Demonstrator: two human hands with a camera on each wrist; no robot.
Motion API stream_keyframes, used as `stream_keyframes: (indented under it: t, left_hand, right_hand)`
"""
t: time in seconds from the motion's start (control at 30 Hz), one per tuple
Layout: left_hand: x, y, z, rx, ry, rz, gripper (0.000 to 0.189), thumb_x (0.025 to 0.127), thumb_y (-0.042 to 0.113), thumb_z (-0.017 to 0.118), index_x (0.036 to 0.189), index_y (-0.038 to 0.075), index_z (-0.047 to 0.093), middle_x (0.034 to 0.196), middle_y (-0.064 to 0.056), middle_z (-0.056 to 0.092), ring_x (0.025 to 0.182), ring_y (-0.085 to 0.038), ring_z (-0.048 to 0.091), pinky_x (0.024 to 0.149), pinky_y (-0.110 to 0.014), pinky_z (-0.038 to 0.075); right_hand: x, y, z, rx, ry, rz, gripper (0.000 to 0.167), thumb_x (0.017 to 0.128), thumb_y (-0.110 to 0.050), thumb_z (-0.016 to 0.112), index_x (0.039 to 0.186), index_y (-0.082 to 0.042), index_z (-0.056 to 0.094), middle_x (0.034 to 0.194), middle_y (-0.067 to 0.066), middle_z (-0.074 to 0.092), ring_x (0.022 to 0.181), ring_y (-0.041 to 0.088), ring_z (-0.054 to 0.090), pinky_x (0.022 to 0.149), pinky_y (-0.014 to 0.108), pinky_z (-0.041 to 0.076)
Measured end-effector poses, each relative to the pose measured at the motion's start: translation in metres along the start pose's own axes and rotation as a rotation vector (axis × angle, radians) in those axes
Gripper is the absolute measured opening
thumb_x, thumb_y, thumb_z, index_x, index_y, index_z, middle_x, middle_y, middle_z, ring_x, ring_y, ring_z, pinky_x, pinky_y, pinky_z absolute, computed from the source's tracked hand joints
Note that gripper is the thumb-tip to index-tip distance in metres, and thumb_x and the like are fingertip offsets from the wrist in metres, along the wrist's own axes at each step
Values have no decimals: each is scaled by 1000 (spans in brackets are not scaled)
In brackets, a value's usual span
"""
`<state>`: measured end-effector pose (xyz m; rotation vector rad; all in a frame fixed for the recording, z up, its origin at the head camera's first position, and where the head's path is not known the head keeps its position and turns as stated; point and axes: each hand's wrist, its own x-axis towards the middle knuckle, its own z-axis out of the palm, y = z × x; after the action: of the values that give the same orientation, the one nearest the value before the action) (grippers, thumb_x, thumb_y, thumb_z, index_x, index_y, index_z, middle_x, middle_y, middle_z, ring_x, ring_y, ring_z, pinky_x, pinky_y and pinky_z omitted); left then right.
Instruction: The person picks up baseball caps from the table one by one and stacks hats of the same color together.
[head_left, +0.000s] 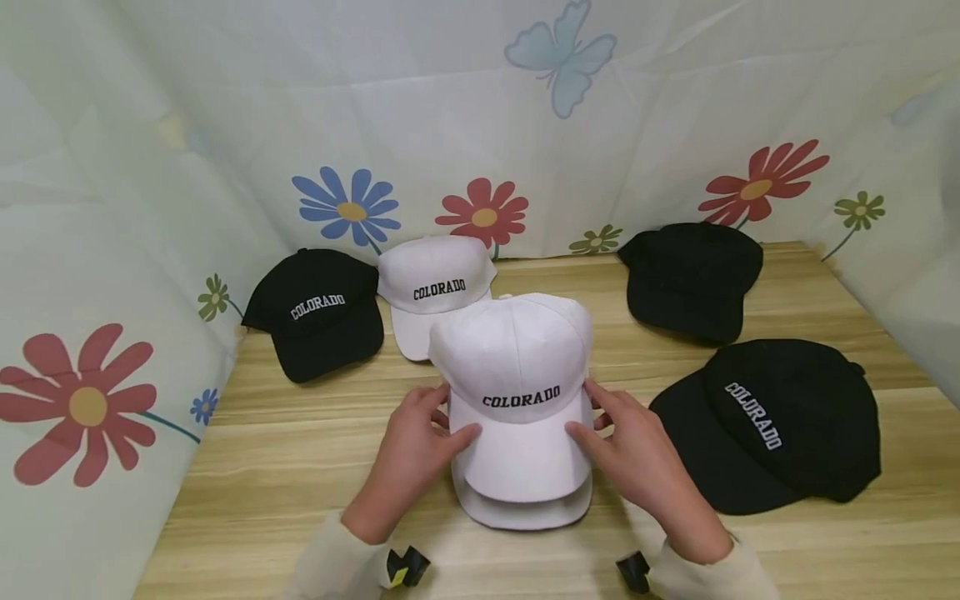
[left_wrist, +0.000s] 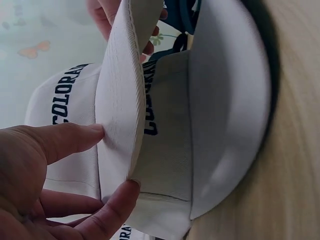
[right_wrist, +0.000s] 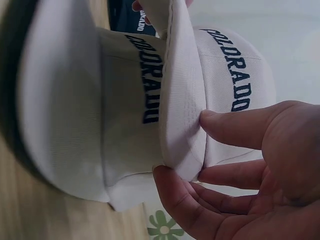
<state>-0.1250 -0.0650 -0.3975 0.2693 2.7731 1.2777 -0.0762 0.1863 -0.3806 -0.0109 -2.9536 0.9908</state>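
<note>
A white baseball cap [head_left: 517, 350] with COLORADO in black letters sits over a second white cap [head_left: 525, 518], whose brim shows below the upper one. My left hand [head_left: 415, 446] pinches the left side of the upper cap's brim, thumb on top and fingers beneath. On the other side, my right hand [head_left: 633, 446] pinches that brim in the same way. Both wrist views show a gap between the upper brim [left_wrist: 117, 105] and the lower cap's brim [right_wrist: 60, 100]. The lower cap's crown is mostly hidden inside the upper one.
Behind on the left stand a black cap [head_left: 326, 312] and another white cap [head_left: 435, 279]. Two black caps lie on the right, one at the back [head_left: 693, 279] and one nearer [head_left: 795, 425]. A flowered cloth [head_left: 420, 150] hangs along the wooden table's [head_left: 300, 467] back and left edges.
</note>
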Motion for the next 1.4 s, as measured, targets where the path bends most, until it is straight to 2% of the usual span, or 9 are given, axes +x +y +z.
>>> stream_keyframes:
  t: [0.3, 0.53, 0.73, 0.93, 1.07, 1.4]
  left_hand:
    - [-2, -10, 8, 77, -51, 12, 51, 78, 29, 80, 121, 5, 64, 104, -12, 58, 79, -14, 56, 63, -24, 47]
    - [-1, -16, 12, 146, -95, 34, 35, 78, 30, 80, 99, 4, 67, 79, -4, 52, 77, -15, 48, 62, -26, 39]
    - [1, -22, 16, 182, -131, 40, 28, 77, 30, 79, 79, 8, 61, 69, 0, 49, 72, -14, 45, 62, -26, 38]
    - [3, -22, 17, 195, -156, 47, 29, 76, 30, 79, 84, 6, 65, 70, 0, 51, 72, -14, 47, 64, -28, 40]
    - [3, -21, 17, 190, -174, 39, 32, 76, 29, 79, 91, 2, 68, 69, 0, 52, 72, -15, 48, 65, -29, 42]
    - [-1, -20, 18, 211, -162, 65, 30, 74, 27, 81, 85, 2, 68, 65, 1, 54, 76, -18, 54, 67, -31, 44]
  right_hand:
    - [-2, 8, 10, -20, -40, 31, 61, 89, -31, 69, 139, -1, 51, 119, 11, 64, 90, 18, 63, 70, 31, 47]
    - [-3, 14, 18, -57, -62, 30, 58, 87, -30, 71, 134, 1, 55, 112, 10, 67, 84, 16, 62, 74, 37, 50]
    - [-4, 19, 24, -81, -67, 27, 57, 85, -31, 72, 131, 0, 58, 97, 7, 68, 80, 14, 60, 73, 36, 50]
    - [-5, 22, 26, -96, -95, 15, 56, 85, -30, 73, 129, 3, 59, 102, 11, 61, 74, 14, 51, 66, 30, 42]
    - [-7, 23, 27, -98, -99, -5, 56, 85, -29, 73, 129, 4, 59, 104, 12, 60, 74, 13, 51, 66, 30, 42]
    - [-6, 25, 26, -86, -104, -6, 53, 84, -26, 74, 126, 4, 60, 104, 12, 59, 72, 12, 50, 66, 29, 42]
